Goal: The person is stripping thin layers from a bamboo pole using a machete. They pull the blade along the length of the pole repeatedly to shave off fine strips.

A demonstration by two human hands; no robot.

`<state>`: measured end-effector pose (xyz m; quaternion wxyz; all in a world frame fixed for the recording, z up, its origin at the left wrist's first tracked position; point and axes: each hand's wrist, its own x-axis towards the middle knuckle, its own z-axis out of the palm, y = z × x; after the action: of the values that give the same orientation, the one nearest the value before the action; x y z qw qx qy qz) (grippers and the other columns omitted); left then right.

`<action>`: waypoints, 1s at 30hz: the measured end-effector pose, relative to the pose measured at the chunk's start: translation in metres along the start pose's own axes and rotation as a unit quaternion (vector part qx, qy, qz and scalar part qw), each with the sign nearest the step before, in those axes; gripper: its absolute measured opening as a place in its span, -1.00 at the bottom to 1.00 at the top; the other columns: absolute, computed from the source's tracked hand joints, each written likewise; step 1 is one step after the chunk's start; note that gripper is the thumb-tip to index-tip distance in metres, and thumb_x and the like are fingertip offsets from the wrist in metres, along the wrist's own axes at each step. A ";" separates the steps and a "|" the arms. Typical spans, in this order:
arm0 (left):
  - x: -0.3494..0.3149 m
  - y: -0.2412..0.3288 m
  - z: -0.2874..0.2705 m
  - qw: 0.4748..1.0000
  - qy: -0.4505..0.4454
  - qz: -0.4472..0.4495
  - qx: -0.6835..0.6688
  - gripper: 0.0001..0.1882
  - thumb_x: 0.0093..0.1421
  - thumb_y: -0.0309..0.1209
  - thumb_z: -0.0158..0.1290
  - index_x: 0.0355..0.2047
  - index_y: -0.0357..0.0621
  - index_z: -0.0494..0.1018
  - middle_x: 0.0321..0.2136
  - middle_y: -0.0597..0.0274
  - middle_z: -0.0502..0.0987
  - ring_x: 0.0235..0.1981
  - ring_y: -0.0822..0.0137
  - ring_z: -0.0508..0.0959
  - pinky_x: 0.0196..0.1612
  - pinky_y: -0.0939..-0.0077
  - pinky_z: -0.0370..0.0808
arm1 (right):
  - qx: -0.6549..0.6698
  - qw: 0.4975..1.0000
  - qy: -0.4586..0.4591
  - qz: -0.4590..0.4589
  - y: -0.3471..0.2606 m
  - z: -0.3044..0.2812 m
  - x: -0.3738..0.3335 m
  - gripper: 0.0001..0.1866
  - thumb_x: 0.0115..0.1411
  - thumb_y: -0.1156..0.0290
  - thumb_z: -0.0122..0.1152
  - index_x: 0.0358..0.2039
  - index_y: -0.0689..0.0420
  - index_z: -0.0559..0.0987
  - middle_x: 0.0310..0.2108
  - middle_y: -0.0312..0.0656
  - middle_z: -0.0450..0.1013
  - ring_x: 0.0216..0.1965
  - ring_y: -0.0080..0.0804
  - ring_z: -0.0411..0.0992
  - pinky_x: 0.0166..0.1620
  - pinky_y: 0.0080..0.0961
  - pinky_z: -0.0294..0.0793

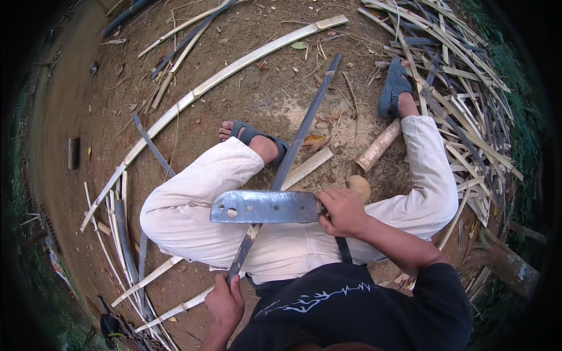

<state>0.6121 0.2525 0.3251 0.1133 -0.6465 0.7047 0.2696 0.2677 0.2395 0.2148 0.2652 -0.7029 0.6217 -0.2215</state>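
My right hand (346, 215) is closed around the grip of a broad cleaver (263, 208), its grey metal blade pierced by several holes and pointing left above my lap. Beneath the blade a long, dark bamboo strip (298, 140) runs slantwise from my lap out past my feet. My left hand (225, 303) grips the strip's near end. Where blade and strip cross, the blade covers part of the strip; whether they touch I cannot tell. Just below the crossing a pale scraped patch shows on the strip. A rounded, light wooden piece (358, 187) shows beside my right hand.
A short log (379, 145) lies between my legs near my right foot. One long pale split bamboo strip (193, 96) curves across the dirt ahead. Piled split strips (462, 111) crowd the right side. More strips (126, 245) lie left of my knee, and a short dark stub (74, 153) sits farther left.
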 end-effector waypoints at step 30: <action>0.104 0.093 0.029 0.979 -0.061 0.045 -0.189 -0.68 0.40 -0.32 -0.13 -0.21 -0.45 0.36 -0.55 -0.36 0.50 -0.50 -0.32 0.52 -0.39 -0.13 0.42 | -0.106 0.992 0.053 0.034 0.016 0.004 0.025 -0.69 -0.25 0.45 0.35 -0.45 0.11 0.43 -0.53 -0.13 0.41 -0.43 -0.07 0.48 -0.33 -0.19 0.46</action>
<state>0.5020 0.1813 0.2701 0.0193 -0.6065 0.6608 0.4418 0.2614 0.2143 0.2010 0.1636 -0.6925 0.6785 -0.1823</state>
